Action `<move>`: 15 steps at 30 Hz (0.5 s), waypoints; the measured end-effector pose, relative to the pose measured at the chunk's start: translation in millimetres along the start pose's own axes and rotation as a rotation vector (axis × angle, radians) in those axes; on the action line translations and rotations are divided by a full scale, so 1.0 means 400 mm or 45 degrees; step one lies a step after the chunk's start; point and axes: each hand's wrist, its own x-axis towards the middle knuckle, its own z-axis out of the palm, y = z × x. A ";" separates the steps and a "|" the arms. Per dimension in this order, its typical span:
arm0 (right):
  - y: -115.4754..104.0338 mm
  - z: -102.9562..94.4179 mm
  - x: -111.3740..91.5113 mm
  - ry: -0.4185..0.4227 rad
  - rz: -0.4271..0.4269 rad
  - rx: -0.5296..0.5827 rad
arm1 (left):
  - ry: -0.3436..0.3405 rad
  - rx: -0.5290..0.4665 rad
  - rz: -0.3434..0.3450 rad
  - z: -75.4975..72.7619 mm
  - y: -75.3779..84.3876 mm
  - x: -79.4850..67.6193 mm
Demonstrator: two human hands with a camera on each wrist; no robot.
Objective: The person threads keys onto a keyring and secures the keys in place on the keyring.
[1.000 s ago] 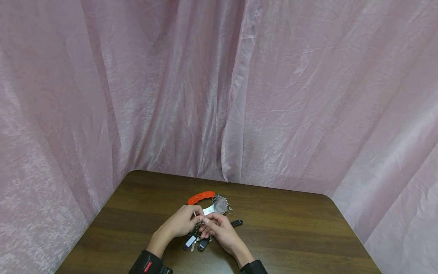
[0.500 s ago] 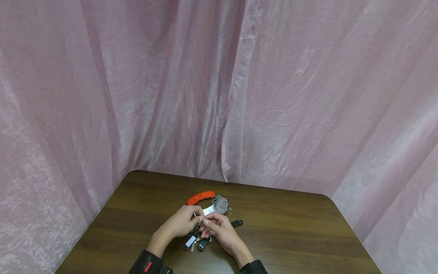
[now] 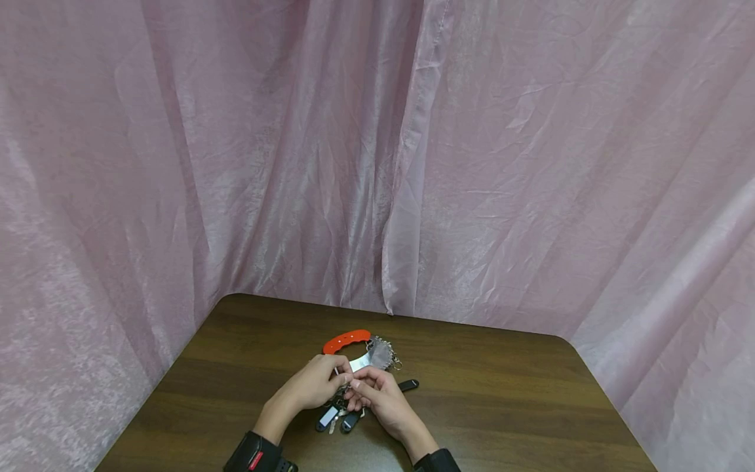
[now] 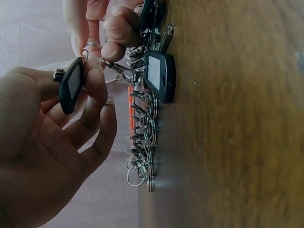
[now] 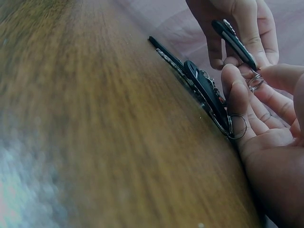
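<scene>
My left hand [image 3: 318, 381] pinches a black key tag [image 4: 72, 86] with a pale label, close to its ring end. A small key seems to hang behind that tag. My right hand [image 3: 380, 398] meets the left one and pinches a metal split ring [image 5: 256, 81] joined to the tag. A clasp [image 4: 113, 66] runs from beside the fingertips to a cluster of rings. Just beyond the hands lies a large key ring with a red grip [image 3: 347, 340] and a metal plate [image 3: 378, 354], partly hidden by the fingers.
Below the hands, a labelled black tag [image 3: 328, 417], another black tag [image 3: 351, 421] and a key [image 3: 333, 425] rest on the brown wooden table [image 3: 501, 393]. One more black tag [image 3: 408, 385] lies right of the hands. A pink curtain [image 3: 295, 164] hangs behind the table.
</scene>
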 end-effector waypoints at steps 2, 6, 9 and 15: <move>-0.001 0.001 -0.001 -0.007 -0.010 -0.002 | 0.004 0.004 0.008 0.001 0.000 0.000; -0.003 0.002 -0.002 -0.005 -0.009 0.001 | 0.000 0.012 -0.007 0.000 0.000 0.001; -0.003 0.002 -0.002 -0.001 -0.006 0.014 | -0.016 -0.009 -0.033 -0.001 0.002 0.000; -0.001 -0.001 -0.003 -0.020 -0.015 0.053 | -0.053 -0.076 -0.069 -0.002 0.010 -0.006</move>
